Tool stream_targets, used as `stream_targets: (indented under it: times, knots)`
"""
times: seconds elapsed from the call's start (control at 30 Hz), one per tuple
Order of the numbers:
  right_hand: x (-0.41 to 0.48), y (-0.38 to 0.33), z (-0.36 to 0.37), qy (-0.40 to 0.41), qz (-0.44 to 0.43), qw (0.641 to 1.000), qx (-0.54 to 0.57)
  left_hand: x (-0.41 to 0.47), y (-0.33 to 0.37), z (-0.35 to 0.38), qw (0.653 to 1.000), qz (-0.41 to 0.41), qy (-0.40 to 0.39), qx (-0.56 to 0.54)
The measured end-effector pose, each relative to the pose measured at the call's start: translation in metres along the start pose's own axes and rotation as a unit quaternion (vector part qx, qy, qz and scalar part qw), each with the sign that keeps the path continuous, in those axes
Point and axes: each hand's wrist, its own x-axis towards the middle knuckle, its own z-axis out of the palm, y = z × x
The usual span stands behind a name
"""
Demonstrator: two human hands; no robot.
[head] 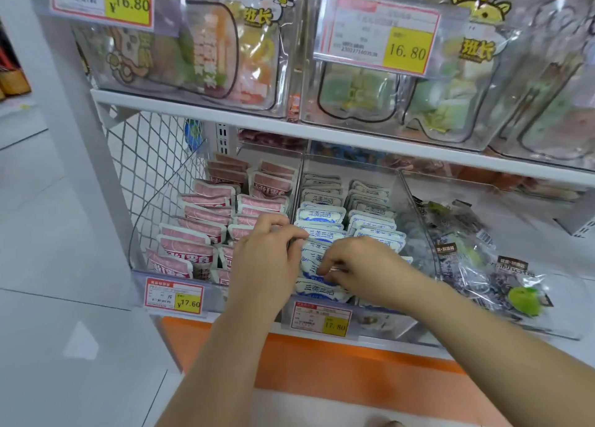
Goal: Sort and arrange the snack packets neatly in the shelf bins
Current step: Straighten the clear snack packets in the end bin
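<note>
Grip: the right hand (pixel 360 265) pinches the near edge of a blue-and-white packet (pixel 310 256), its fingers and thumb curled closed on it. The left hand (pixel 267 262) has its fingers curled at the same packet's far left corner. Whether they pinch or merely steady it cannot be told, as the knuckles cover the contact. The packet sits tilted in the left row of the middle clear bin (pixel 415 220), out of line with its neighbours.

Recommendation: stand the packet upright, label forward, and press it back against the row beyond the grip. The front packet (pixel 322 290), just nearer than the grip, can then lean on it evenly. Keep the hold on the packet's edges so the contents are not crushed.

Clearances: the divider (pixel 297 185) stands immediately left of the grip, touching or nearly touching the left fingers. The pink packets (pixel 206 214) lie beyond it and look orderly, so nothing should cross over. The second blue row is packed close to the right of the grip. The upper shelf (pixel 289 127) overhangs beyond and above, so lift should stay low. Open room lies toward the person, over the bin's front wall.
</note>
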Motion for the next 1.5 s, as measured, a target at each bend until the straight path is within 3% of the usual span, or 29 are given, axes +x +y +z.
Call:
stream_targets:
  times: [0.23,0.4,0.57,0.73,0.83,0.9,1.03,1.17,1.27,1.5]
  knots:
    - [0.007,-0.004,0.006,0.032,0.001,0.999,0.039,-0.009,0.003,0.0,0.999,0.005,0.003,0.044]
    - [-0.048,0.014,0.003,0.177,-0.009,0.979,0.104,-0.032,0.019,0.008,0.995,0.039,0.043,0.078]
    - [-0.127,0.054,0.002,0.242,0.076,0.954,0.159,-0.056,0.056,0.026,0.991,0.102,0.019,0.084]
    - [-0.187,0.101,0.01,0.259,0.191,0.934,0.155,-0.067,0.111,0.052,0.984,0.159,-0.039,0.073]
    - [-0.205,0.123,0.015,0.249,0.23,0.929,0.147,-0.065,0.149,0.065,0.973,0.182,-0.113,0.081]
    - [-0.207,0.133,0.018,0.235,0.236,0.931,0.147,-0.058,0.168,0.077,0.957,0.21,-0.153,0.132]
    - [-0.204,0.143,0.024,0.302,0.224,0.911,0.166,-0.043,0.19,0.099,0.914,0.244,-0.224,0.236]
    - [-0.208,0.156,0.027,0.288,0.244,0.91,0.173,-0.036,0.196,0.118,0.875,0.226,-0.294,0.312]
    - [-0.212,0.162,0.026,0.279,0.259,0.901,0.207,-0.03,0.192,0.128,0.868,0.204,-0.301,0.337]
    - [-0.206,0.167,0.031,0.246,0.249,0.908,0.23,-0.024,0.186,0.134,0.901,0.182,-0.24,0.313]
